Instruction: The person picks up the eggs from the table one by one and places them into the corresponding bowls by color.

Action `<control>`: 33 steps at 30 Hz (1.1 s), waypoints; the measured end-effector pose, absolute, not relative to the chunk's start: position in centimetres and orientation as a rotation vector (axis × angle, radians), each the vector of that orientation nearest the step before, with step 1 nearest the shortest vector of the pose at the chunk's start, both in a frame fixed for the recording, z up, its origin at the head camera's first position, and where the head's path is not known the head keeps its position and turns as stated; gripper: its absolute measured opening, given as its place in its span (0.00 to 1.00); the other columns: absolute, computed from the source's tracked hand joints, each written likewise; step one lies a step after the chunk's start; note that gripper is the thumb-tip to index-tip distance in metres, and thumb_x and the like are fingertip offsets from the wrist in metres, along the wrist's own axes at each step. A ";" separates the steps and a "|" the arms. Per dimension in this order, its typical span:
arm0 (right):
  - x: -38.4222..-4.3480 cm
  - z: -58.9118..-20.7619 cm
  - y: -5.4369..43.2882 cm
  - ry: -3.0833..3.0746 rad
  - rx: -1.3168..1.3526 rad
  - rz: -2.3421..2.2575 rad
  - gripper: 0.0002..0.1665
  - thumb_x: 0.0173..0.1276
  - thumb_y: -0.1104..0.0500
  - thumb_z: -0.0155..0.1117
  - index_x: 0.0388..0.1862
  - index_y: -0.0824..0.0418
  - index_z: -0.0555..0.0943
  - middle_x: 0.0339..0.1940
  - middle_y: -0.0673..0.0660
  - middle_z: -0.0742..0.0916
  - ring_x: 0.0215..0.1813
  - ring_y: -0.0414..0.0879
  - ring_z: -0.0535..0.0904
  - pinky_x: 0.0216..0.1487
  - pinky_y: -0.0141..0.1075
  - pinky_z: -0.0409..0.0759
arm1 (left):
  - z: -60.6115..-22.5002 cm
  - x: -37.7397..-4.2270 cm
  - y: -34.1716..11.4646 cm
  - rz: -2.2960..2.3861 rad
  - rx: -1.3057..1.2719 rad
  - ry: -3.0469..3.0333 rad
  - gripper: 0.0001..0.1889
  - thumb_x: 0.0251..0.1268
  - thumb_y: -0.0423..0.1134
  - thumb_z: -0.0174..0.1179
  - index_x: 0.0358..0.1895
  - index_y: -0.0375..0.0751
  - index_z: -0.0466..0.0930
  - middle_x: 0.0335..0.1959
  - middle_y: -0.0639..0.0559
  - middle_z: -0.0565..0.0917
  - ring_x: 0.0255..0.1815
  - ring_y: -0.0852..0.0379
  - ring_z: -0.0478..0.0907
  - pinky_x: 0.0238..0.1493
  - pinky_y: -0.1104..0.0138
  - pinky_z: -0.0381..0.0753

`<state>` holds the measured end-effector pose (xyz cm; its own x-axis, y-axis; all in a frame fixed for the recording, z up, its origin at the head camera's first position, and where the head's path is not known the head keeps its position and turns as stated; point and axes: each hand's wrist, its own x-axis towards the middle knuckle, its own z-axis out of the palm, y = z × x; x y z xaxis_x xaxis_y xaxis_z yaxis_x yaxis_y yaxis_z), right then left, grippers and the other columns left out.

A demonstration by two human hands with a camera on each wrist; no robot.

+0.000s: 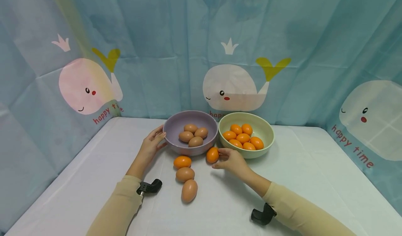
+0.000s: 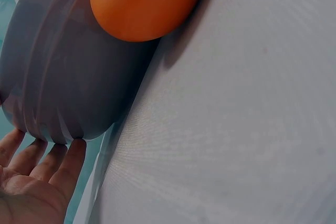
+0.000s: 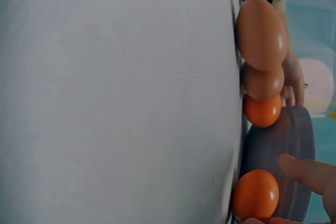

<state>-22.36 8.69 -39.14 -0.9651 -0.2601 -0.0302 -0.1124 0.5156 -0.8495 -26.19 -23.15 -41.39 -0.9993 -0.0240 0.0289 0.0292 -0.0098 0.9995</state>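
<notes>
A purple bowl [image 1: 171, 144] holds several brown eggs [image 1: 196, 141]. My left hand [image 1: 150, 149] touches its left outer side; in the left wrist view the extended fingertips [image 2: 76, 148] rest against the bowl wall. Right of it, a pale green bowl [image 1: 267, 143] holds several glossy orange egg-shaped pieces [image 1: 243, 138]. One more orange egg-shaped piece [image 1: 212, 155] lies on the table before the bowls. My right hand [image 1: 233, 162] is at its right side, fingertips right at it, while the thumb [image 3: 304, 172] stands apart from it in the right wrist view.
In front of the purple bowl, an orange egg-shaped piece [image 1: 182, 162] and two brown eggs [image 1: 189, 190] lie in a row on the white table [image 1: 220, 215]. A blue curtain [image 1: 150, 86] with whale prints hangs behind the table and at its sides.
</notes>
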 end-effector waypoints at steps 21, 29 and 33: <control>-23.0 -39.6 6.9 2.691 -0.341 -1.406 0.30 0.54 0.63 0.78 0.56 0.72 0.81 0.50 0.62 0.89 0.46 0.47 0.83 0.53 0.43 0.85 | -41.5 -26.2 -23.3 -2.201 -0.033 -2.186 0.31 0.78 0.43 0.51 0.79 0.43 0.55 0.80 0.47 0.59 0.78 0.51 0.60 0.74 0.50 0.68; -23.1 -39.2 7.2 2.695 -0.316 -1.411 0.23 0.53 0.62 0.78 0.49 0.67 0.86 0.45 0.59 0.90 0.44 0.46 0.84 0.50 0.40 0.86 | -41.5 -26.2 -23.3 -2.185 -0.016 -2.193 0.31 0.78 0.44 0.51 0.79 0.43 0.55 0.80 0.48 0.59 0.78 0.51 0.59 0.74 0.51 0.68; -23.1 -39.2 7.2 2.676 -0.295 -1.413 0.23 0.53 0.62 0.78 0.49 0.67 0.86 0.46 0.59 0.90 0.45 0.45 0.84 0.52 0.40 0.86 | -41.5 -26.2 -23.2 -2.184 -0.016 -2.193 0.30 0.78 0.43 0.51 0.79 0.43 0.55 0.80 0.47 0.59 0.78 0.51 0.59 0.74 0.51 0.68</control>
